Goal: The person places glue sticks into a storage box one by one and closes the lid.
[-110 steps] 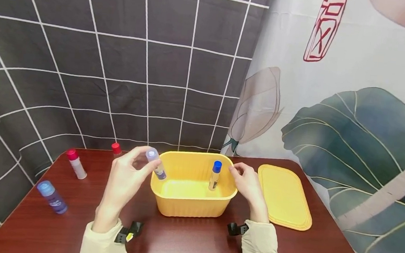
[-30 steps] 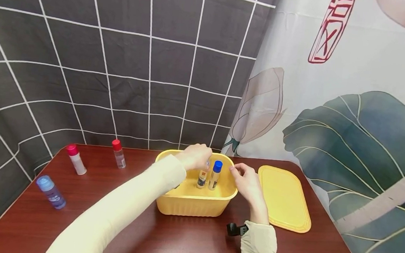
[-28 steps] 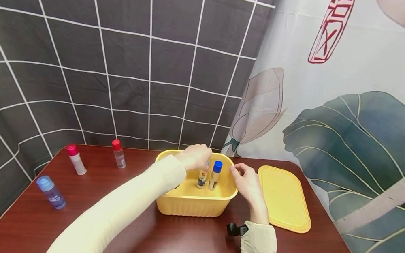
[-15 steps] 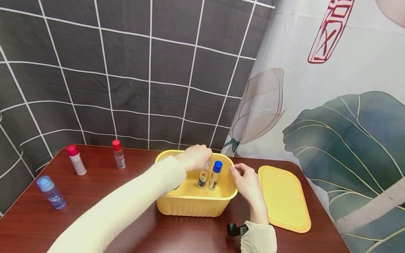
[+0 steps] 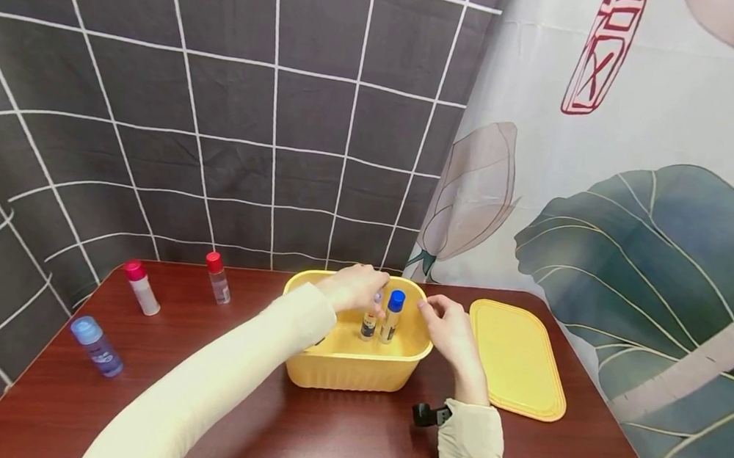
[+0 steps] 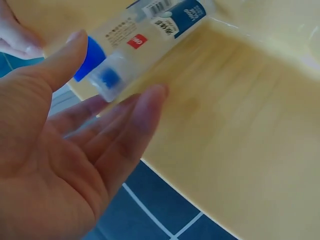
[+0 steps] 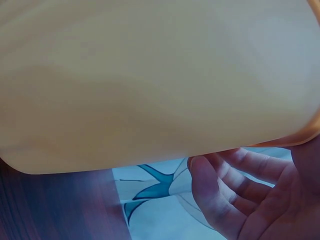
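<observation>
Inside the yellow bin [image 5: 353,374], two small glue bottles stand side by side. One has a clear cap [image 6: 110,79]; the blue-capped bottle [image 5: 391,320] is to its right. Around the top of the clear-capped glue bottle [image 5: 368,327] is my left hand [image 5: 353,288]. In the left wrist view its thumb and fingers are spread, with a gap between the fingertips and the cap. My right hand [image 5: 450,329] holds the bin's right rim between thumb and fingers; the right wrist view shows the fingers [image 7: 207,182] against the outer side, with the thumb partly hidden.
At the left of the brown table [image 5: 346,441] stand a white bottle with a red cap [image 5: 143,290], a clear red-capped bottle [image 5: 220,285] and a blue bottle [image 5: 99,351]. A yellow lid [image 5: 517,358] lies right of the bin. A dark grid curtain hangs behind.
My left hand has carried the clear-capped glue bottle from the bin's left side to beside the blue-capped one. Its fingers have now loosened from it. My right hand stays on the rim.
</observation>
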Demonstrator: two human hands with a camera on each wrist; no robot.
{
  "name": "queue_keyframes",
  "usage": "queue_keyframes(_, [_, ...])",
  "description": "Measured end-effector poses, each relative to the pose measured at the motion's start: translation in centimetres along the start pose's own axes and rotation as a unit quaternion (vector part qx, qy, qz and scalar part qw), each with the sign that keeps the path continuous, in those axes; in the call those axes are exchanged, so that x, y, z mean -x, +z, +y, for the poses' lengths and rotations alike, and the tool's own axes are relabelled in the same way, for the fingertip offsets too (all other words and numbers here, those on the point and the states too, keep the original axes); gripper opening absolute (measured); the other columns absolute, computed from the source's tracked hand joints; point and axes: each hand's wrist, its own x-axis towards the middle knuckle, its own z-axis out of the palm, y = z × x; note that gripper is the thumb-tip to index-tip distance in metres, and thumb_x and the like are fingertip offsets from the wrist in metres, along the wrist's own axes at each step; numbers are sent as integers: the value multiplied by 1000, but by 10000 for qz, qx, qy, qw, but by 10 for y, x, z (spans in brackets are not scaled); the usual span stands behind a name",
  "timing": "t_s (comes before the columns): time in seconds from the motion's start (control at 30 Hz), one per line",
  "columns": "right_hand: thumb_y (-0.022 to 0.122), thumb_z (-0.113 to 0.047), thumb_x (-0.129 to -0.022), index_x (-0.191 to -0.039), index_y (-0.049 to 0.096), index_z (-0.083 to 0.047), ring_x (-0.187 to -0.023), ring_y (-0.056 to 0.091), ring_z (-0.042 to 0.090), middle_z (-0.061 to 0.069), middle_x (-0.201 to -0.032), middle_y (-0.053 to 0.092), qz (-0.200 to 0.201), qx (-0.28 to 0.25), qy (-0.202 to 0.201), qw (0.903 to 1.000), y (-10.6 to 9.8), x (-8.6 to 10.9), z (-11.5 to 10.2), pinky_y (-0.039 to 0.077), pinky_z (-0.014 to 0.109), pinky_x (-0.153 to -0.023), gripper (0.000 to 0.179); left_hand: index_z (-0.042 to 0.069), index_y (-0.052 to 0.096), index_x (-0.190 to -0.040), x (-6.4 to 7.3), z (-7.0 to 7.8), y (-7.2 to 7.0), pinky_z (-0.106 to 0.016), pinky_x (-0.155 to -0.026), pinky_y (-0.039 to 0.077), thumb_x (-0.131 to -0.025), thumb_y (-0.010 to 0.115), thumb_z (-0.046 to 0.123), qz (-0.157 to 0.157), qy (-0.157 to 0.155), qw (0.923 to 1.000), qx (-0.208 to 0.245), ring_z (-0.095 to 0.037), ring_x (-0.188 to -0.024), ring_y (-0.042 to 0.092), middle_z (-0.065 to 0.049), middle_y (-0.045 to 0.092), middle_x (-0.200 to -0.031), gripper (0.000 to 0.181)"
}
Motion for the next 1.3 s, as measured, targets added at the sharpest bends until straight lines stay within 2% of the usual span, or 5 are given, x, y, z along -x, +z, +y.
queue_keyframes(0.33, [51, -35, -87, -99, 60, -10, -73, 53, 20, 6, -83, 57, -4, 105, 49, 9999, 0, 0, -1, 47, 31, -64, 29, 16, 44, -125, 16, 1, -12, -38, -89, 37, -68, 69, 46, -300, -297, 9991, 4, -22, -107, 47, -6, 51, -119, 69])
queue_keyframes(0.6, [51, -36, -87, -101, 60, -10, -74, 53, 21, 6, -85, 57, -48, 85, 93, 9999, 0, 0, -1, 48, 31, -66, 31, 17, 42, -127, 31, -6, -28, -38, -85, 40, -68, 67, 50, -302, -193, 9973, 634, -16, -99, 48, -3, 51, -119, 72])
queue_keyframes(0.87, [51, -35, -87, -100, 60, -10, -74, 53, 21, 7, -85, 57, -52, 51, 133, 9999, 0, 0, 0, 48, 31, -65, 30, 21, 39, -131, 58, -21, -38, -38, -94, 31, -65, 61, 63, 248, -150, 9935, 1103, -15, -116, 39, 3, 44, -128, 81])
queue_keyframes(1.0, [51, -36, -87, -101, 60, -10, -75, 53, 21, 6, -85, 57, -54, 67, 159, 9998, 0, 2, 1, 48, 31, -66, 31, 20, 42, -128, 75, -29, -39, -35, -92, 34, -69, 64, 54, 642, -69, 9896, 1283, -14, -112, 44, 2, 48, -124, 72])
queue_keyframes(1.3, [51, -36, -87, -101, 60, -11, -75, 54, 20, 6, -88, 59, -58, 18, 139, 9999, 1, 1, 1, 48, 33, -67, 29, 20, 42, -128, 117, -48, -21, -39, -87, 39, -74, 63, 49, 1231, -64, 9711, 2043, -19, -107, 48, 0, 47, -124, 64])
